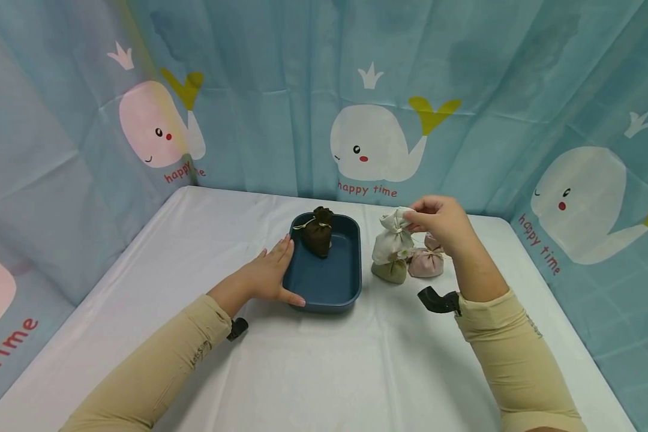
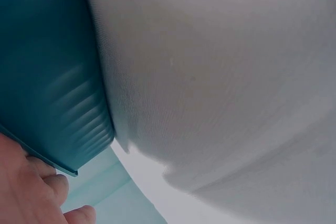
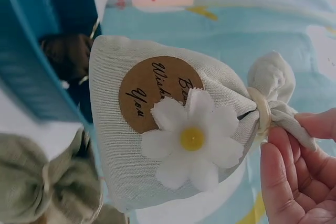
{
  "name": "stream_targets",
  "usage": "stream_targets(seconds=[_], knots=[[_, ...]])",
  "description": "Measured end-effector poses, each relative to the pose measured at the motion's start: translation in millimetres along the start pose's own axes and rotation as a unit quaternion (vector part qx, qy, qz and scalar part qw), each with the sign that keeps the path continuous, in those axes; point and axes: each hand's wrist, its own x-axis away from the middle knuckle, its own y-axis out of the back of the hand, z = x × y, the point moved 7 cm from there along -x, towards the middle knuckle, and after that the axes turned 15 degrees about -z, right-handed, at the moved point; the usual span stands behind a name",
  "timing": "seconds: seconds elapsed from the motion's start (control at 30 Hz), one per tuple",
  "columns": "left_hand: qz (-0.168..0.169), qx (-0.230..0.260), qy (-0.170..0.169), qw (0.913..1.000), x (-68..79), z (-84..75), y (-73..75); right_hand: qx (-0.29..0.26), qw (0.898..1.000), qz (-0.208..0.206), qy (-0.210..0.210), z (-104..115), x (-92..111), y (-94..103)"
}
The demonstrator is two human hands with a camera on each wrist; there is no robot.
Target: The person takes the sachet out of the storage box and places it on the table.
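Note:
By its gathered neck, the right hand (image 1: 441, 221) pinches a cream cloth pouch (image 1: 393, 243) between thumb and fingers. In the right wrist view, that pouch carries a white fabric daisy (image 3: 193, 139) and a round brown label (image 3: 152, 95). The left hand (image 1: 267, 273) rests along the left side of a blue rectangular tub (image 1: 324, 307), fingers extended and thumb near the front rim. Inside the tub, toward the back left, lies a dark brown pouch (image 1: 317, 235) with a pale cord. Below the held pouch sits an olive green pouch (image 1: 391, 273), partly hidden.
Pink pouches (image 1: 426, 264) stand beside the green one, partly covered by the right hand. A white cloth (image 1: 324, 372) covers the table. Blue curtains (image 1: 281, 120) with whale prints hang around its back and sides.

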Motion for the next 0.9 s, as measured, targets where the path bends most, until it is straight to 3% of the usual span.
stream_targets(seconds=[0.27,0.5,0.9], knots=[[0.002,0.003,0.004,1.0,0.6,0.3,0.4,0.027,0.999,-0.021,-0.021,-25,8,20.8],[0.002,0.003,0.002,1.0,1.0,-1.0,1.1,0.026,0.999,-0.026,-0.009,-46,14,33.8],[-0.001,0.004,0.002,1.0,1.0,-1.2,2.2,0.044,0.997,-0.041,-0.057,-84,19,48.7]])
